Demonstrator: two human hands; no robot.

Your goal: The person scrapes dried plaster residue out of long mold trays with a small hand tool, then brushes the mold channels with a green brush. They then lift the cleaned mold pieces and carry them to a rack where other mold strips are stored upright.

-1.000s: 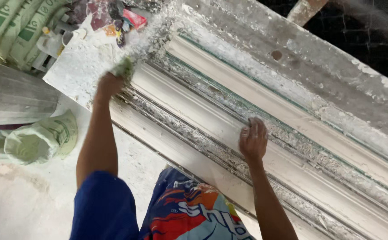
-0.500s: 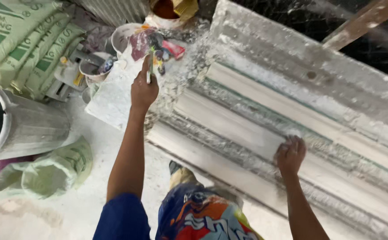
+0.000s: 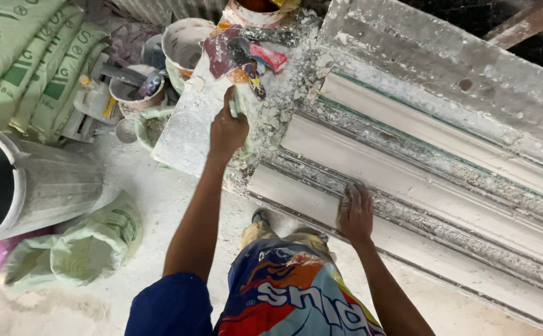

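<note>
My left hand [image 3: 227, 127] is closed around a small pale-handled tool [image 3: 236, 99] over the plaster-covered end of a long white moulding mould [image 3: 421, 180]. My right hand [image 3: 355, 213] lies flat, fingers spread, on the mould's near ribbed edge. Just beyond my left hand lie a red scraper [image 3: 270, 56], a dark-handled tool [image 3: 250, 65] and loose plaster crumbs. The tool's working end is hidden by my fingers.
Stacked green-and-white sacks [image 3: 26, 62] stand at far left. Dirty bowls and cups [image 3: 184, 43] crowd beside them. A grey metal drum [image 3: 29, 186] and an open green sack [image 3: 85, 249] sit on the dusty floor at left. Wooden beams [image 3: 523, 25] cross at top right.
The view has shifted so the mould sits further right. My left hand stays at the mould's end with the tool, now lower on the slab. My right hand remains pressed on the near edge.
</note>
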